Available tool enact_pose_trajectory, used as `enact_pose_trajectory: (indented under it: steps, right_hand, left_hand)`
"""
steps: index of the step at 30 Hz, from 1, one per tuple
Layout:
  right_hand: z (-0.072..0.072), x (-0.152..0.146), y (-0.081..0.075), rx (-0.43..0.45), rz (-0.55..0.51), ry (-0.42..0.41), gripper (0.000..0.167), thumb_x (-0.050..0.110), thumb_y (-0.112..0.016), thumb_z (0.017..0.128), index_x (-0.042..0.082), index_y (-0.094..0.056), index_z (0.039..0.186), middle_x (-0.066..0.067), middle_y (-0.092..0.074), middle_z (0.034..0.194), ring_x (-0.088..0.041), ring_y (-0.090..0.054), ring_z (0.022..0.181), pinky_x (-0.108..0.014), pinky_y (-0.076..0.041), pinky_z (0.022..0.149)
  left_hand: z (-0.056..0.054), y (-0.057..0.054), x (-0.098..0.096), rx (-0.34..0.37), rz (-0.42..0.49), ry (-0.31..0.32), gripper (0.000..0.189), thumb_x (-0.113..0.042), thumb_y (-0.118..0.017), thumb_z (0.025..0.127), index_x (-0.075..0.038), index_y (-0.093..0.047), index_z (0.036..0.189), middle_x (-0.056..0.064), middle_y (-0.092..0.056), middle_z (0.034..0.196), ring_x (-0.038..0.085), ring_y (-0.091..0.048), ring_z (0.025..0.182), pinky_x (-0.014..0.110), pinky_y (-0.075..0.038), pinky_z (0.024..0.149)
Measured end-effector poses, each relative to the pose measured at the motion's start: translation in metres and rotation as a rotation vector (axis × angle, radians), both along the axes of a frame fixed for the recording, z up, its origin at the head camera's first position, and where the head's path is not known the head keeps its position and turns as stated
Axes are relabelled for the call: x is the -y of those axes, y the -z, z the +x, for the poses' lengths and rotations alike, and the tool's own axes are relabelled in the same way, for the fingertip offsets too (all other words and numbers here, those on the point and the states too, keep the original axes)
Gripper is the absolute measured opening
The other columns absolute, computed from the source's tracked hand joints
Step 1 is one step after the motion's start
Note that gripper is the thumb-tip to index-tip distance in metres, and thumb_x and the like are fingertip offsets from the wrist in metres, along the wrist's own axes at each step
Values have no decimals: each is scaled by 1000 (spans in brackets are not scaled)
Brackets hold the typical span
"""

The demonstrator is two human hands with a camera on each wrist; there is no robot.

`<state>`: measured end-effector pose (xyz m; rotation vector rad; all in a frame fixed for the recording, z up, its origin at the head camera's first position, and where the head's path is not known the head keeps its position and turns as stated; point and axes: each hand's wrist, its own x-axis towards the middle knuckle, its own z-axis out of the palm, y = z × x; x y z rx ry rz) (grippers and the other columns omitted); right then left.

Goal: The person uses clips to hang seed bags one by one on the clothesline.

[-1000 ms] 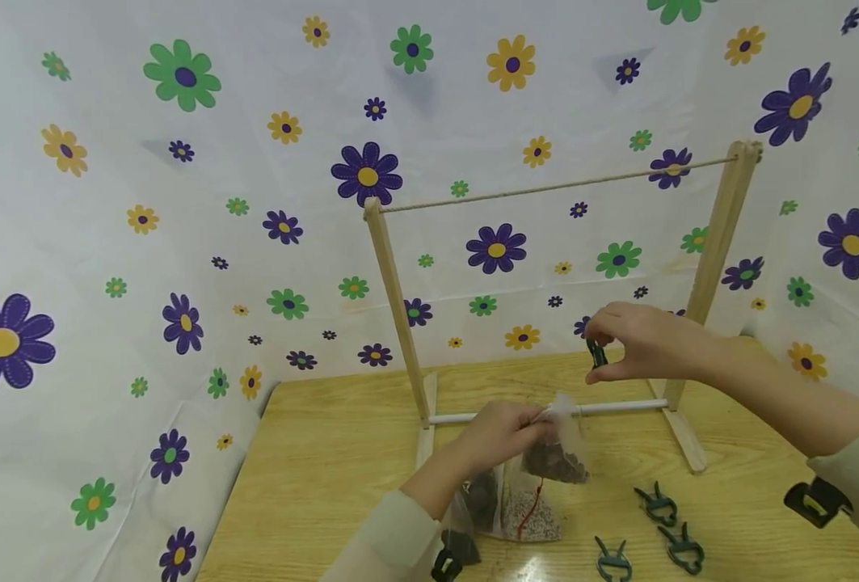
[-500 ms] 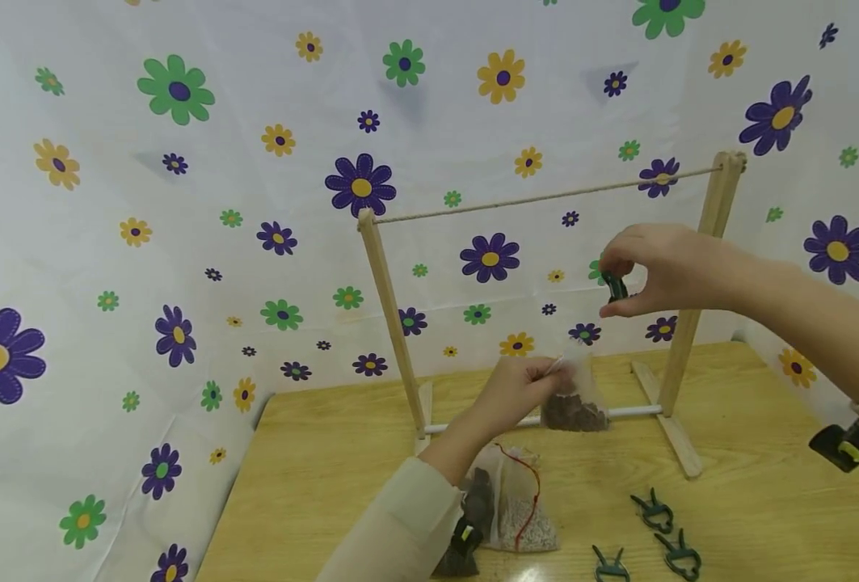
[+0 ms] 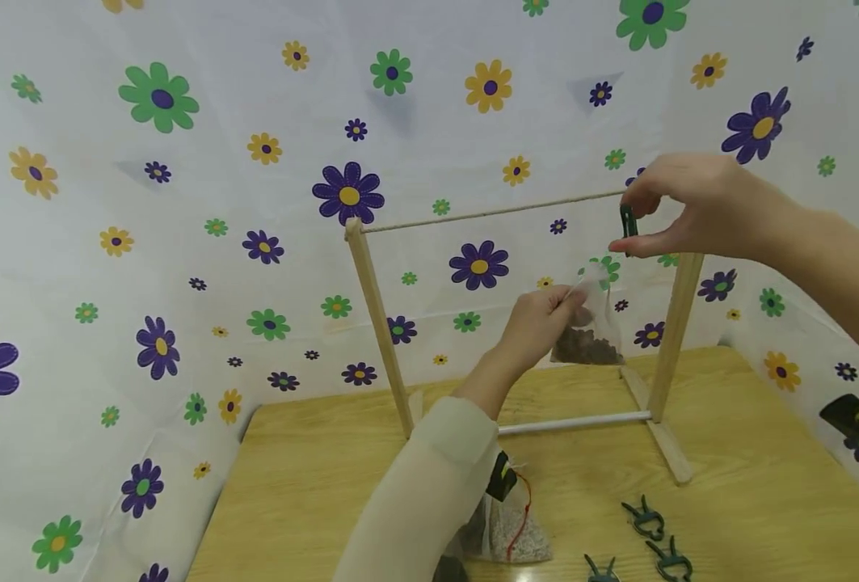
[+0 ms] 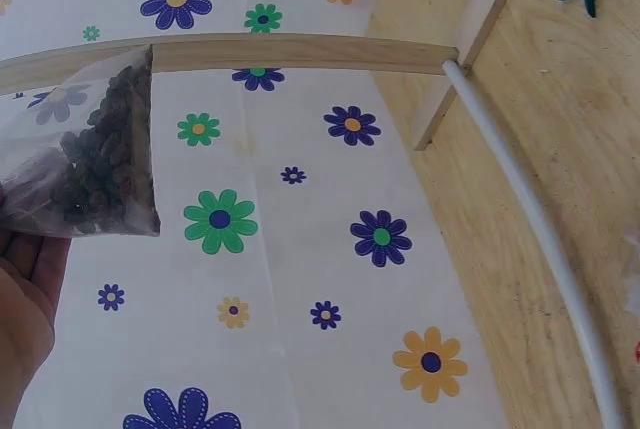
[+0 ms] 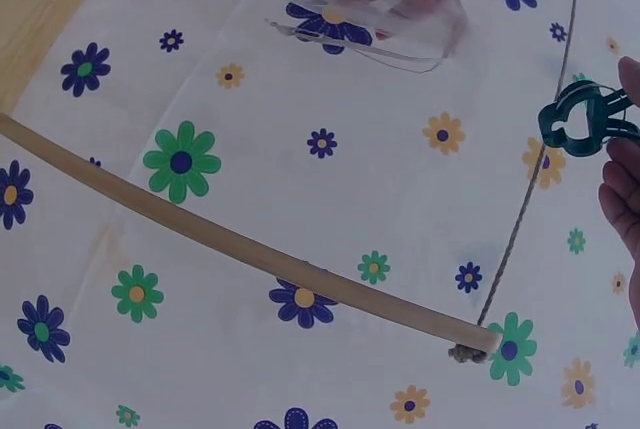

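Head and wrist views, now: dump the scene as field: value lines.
left grip: pinches bag
bag: see-through, dark pieces at the bottom, off the table
right grip: pinches green clip
rope: strung between wooden posts; contact with held clip unclear
loose clips: three on the table, head view
pale bag: on the table, red cord, partly hidden by left sleeve
backdrop: white, flower print

The left wrist view crops the left hand (image 4: pixel 25 314) and bag (image 4: pixel 105 154).
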<state>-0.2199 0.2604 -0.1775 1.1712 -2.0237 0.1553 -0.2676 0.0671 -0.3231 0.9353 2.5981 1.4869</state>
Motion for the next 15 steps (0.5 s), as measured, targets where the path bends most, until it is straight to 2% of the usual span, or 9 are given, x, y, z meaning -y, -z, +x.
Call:
enact_pose_trajectory:
  steps: [4,8,10,13,15]
  right_hand:
    - [-4,-5,-8,18,-49,27,72,66,-47,85,-2,-69,80,-9,-67,71,-20,-62,63,2,-35,72]
    - [-14,-8,-15,-1,-70,41,65,56,-45,91,-5,-67,81,-11,-69,71,-20,-61,58,-1,-37,62]
    - [-20,-8,-17,-2,-88,58,61,51,-46,92,-6,-67,84,-12,-70,73,-19,-60,59,-2,-37,63]
    - [-25,-7,-17,31,-148,106,38,33,-62,91,-4,-67,85,-12,-70,74,-3,-56,63,-1,-35,68]
    - [-28,-6,-17,69,-198,144,23,20,-70,86,-3,-68,86,-11,-70,75,10,-51,69,0,-33,71]
  left_hand:
    - [-2,-9,-9,-14,29,-18,37,-39,-46,99,-10,-68,90,2,-72,87,10,-64,86,20,-42,67]
    - [0,-15,-20,-6,93,-53,35,-34,-49,98,-7,-64,83,-1,-62,73,8,-52,70,19,-39,62]
    - [0,-18,-26,17,134,-73,33,-34,-51,98,-8,-67,85,-4,-58,69,6,-49,67,19,-38,61]
    - [-2,-23,-33,58,190,-94,35,-34,-53,97,-6,-69,84,-1,-60,68,5,-50,63,19,-39,60]
    - [-5,-26,-38,94,238,-107,34,-34,-54,96,-7,-72,88,1,-67,74,4,-56,67,18,-42,63]
